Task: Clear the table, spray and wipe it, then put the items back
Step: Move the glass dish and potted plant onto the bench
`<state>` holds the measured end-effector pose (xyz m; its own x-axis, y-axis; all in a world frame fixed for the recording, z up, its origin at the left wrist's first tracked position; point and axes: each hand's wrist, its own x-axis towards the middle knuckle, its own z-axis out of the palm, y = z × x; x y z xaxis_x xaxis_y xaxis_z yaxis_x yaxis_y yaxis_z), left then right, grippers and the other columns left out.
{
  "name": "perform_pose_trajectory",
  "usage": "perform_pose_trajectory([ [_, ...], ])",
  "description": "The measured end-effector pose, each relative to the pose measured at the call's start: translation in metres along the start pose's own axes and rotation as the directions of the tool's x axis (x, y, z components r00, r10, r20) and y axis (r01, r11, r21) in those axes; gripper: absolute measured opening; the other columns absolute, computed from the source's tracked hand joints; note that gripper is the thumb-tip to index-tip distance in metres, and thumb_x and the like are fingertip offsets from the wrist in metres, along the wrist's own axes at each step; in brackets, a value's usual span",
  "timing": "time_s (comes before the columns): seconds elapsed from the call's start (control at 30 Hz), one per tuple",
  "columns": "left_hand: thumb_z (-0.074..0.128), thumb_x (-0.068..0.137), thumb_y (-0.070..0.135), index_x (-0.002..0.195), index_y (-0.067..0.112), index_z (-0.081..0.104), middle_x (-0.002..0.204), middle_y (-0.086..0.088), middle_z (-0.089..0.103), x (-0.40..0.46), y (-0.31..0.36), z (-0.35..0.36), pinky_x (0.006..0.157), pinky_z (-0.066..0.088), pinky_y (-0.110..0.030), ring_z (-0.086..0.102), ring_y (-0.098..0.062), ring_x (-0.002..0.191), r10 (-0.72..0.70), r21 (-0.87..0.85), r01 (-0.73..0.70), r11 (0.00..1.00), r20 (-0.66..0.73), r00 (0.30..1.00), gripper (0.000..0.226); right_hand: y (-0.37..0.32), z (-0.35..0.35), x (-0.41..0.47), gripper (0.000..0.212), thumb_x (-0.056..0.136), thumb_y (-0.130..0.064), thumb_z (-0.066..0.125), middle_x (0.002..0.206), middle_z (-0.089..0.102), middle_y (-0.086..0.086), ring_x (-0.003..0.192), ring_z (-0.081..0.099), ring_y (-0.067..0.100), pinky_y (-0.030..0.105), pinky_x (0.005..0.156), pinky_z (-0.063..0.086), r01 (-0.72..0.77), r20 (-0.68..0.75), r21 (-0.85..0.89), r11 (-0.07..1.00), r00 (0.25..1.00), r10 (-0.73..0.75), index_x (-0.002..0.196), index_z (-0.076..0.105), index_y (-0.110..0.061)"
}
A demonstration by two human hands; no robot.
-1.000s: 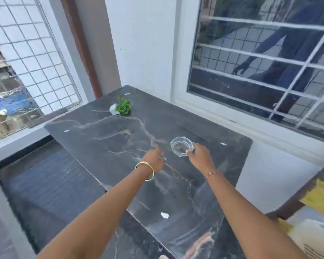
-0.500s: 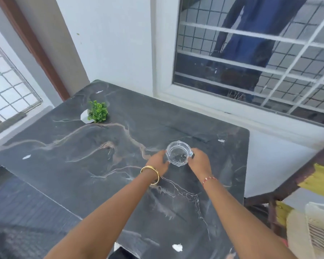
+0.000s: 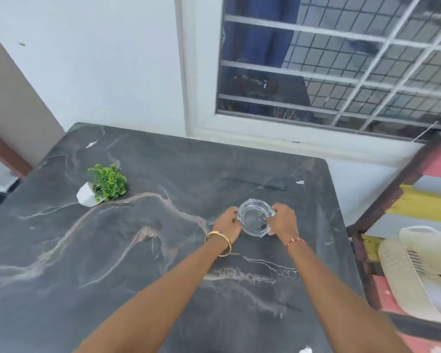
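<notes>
A clear glass ashtray [image 3: 253, 217] rests on the dark marble table [image 3: 143, 250], right of centre. My left hand [image 3: 227, 222] grips its left rim and my right hand [image 3: 283, 220] grips its right rim, so both hands hold it. A small green plant in a white pot [image 3: 105, 186] lies tipped on its side at the table's far left. No spray bottle or cloth is in view.
A white wall and a barred window [image 3: 329, 72] stand right behind the table. To the right are a painted wooden frame [image 3: 397, 182] and a cream plastic chair [image 3: 423, 273]. Small white chips mark the table's surface.
My left hand has closed in on the ashtray's left rim; a second ago it was apart from it. The view has swung to the right and nearer the wall.
</notes>
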<state>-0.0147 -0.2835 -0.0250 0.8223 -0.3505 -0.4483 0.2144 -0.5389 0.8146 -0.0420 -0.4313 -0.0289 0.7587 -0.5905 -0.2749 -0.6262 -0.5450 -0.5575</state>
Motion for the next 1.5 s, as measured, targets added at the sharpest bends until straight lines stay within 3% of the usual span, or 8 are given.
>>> perform_pose_trajectory([
  [0.17, 0.043, 0.091, 0.008, 0.128, 0.009, 0.051, 0.131, -0.01, 0.055, 0.004, 0.001, -0.018, 0.104, 0.038, -0.031, 0.051, -0.028, 0.121, -0.101, -0.166, 0.092, 0.982, -0.041, 0.994, 0.038, -0.011, 0.001, -0.013, 0.014, 0.075, 0.01, 0.055, 0.07, 0.06, 0.013, 0.049, 0.061, 0.024, 0.03, 0.043, 0.056, -0.085, 0.063, 0.222, 0.971, 0.995, 0.072, 0.076, 0.059, -0.002],
  [0.4, 0.042, 0.096, 0.015, 0.105, 0.014, 0.056, 0.076, -0.005, 0.058, -0.011, 0.008, -0.043, 0.062, 0.05, -0.028, 0.055, -0.016, 0.063, -0.255, -0.573, 0.185, 0.798, -0.044, 0.966, 0.016, -0.041, 0.001, -0.033, 0.01, 0.077, 0.003, 0.054, 0.066, 0.056, 0.01, 0.05, 0.051, 0.019, 0.021, 0.038, 0.046, -0.176, 0.186, 0.539, 0.824, 0.979, 0.087, 0.077, 0.054, -0.007],
  [0.53, 0.044, 0.094, 0.004, 0.113, 0.004, 0.06, 0.075, -0.006, 0.061, -0.026, 0.006, -0.059, 0.046, 0.051, -0.021, 0.056, -0.014, 0.059, -0.228, -0.608, 0.129, 0.784, -0.087, 0.97, 0.024, -0.061, 0.011, -0.047, 0.015, 0.078, 0.002, 0.048, 0.058, 0.045, 0.006, 0.046, 0.041, 0.018, 0.019, 0.036, 0.036, -0.17, 0.251, 0.582, 0.795, 0.968, 0.023, 0.067, 0.051, -0.009],
  [0.8, 0.044, 0.092, 0.0, 0.117, 0.0, 0.06, 0.091, -0.012, 0.062, -0.044, -0.021, -0.112, 0.05, 0.051, -0.019, 0.056, -0.013, 0.062, -0.214, -0.592, 0.09, 0.801, -0.142, 0.967, 0.03, -0.1, 0.042, -0.079, 0.018, 0.08, 0.005, 0.048, 0.058, 0.046, 0.01, 0.041, 0.039, 0.018, 0.019, 0.033, 0.032, -0.187, 0.334, 0.655, 0.732, 0.941, -0.058, 0.066, 0.054, -0.005],
  [0.97, 0.045, 0.093, 0.004, 0.108, 0.007, 0.06, 0.073, -0.006, 0.058, -0.05, -0.041, -0.157, 0.043, 0.05, -0.018, 0.056, -0.01, 0.054, -0.219, -0.664, 0.058, 0.746, -0.161, 0.962, 0.022, -0.141, 0.073, -0.094, 0.02, 0.08, 0.006, 0.048, 0.058, 0.049, 0.01, 0.039, 0.042, 0.016, 0.018, 0.033, 0.034, -0.195, 0.326, 0.677, 0.71, 0.944, -0.052, 0.067, 0.056, -0.006],
  [1.07, 0.046, 0.091, 0.009, 0.096, 0.014, 0.061, 0.086, -0.011, 0.063, -0.045, -0.063, -0.194, 0.063, 0.05, -0.029, 0.058, -0.024, 0.075, -0.176, -0.545, 0.014, 0.838, -0.247, 0.953, 0.017, -0.167, 0.096, -0.1, 0.018, 0.08, 0.005, 0.049, 0.057, 0.054, 0.011, 0.033, 0.047, 0.012, 0.018, 0.032, 0.037, -0.216, 0.301, 0.703, 0.677, 0.954, -0.008, 0.069, 0.057, -0.006],
  [1.23, 0.05, 0.087, 0.008, 0.104, 0.006, 0.065, 0.1, -0.009, 0.064, -0.04, -0.099, -0.262, 0.095, 0.043, -0.034, 0.057, -0.024, 0.099, 0.127, 0.036, -0.128, 0.991, -0.551, 0.825, 0.022, -0.199, 0.127, -0.108, 0.017, 0.08, 0.005, 0.051, 0.057, 0.056, 0.011, 0.037, 0.047, 0.015, 0.019, 0.032, 0.038, -0.251, 0.263, 0.749, 0.613, 0.962, 0.072, 0.071, 0.057, -0.007],
  [1.5, 0.065, 0.073, 0.019, 0.127, 0.008, 0.046, 0.123, -0.015, 0.051, -0.016, -0.143, -0.323, 0.1, 0.035, -0.037, 0.045, -0.034, 0.116, 0.27, 0.394, -0.085, 0.915, -0.442, 0.856, 0.058, -0.22, 0.161, -0.117, 0.018, 0.08, 0.007, 0.049, 0.055, 0.057, 0.011, 0.046, 0.045, 0.021, 0.019, 0.033, 0.037, -0.272, 0.212, 0.788, 0.553, 0.962, 0.171, 0.071, 0.057, -0.005],
])
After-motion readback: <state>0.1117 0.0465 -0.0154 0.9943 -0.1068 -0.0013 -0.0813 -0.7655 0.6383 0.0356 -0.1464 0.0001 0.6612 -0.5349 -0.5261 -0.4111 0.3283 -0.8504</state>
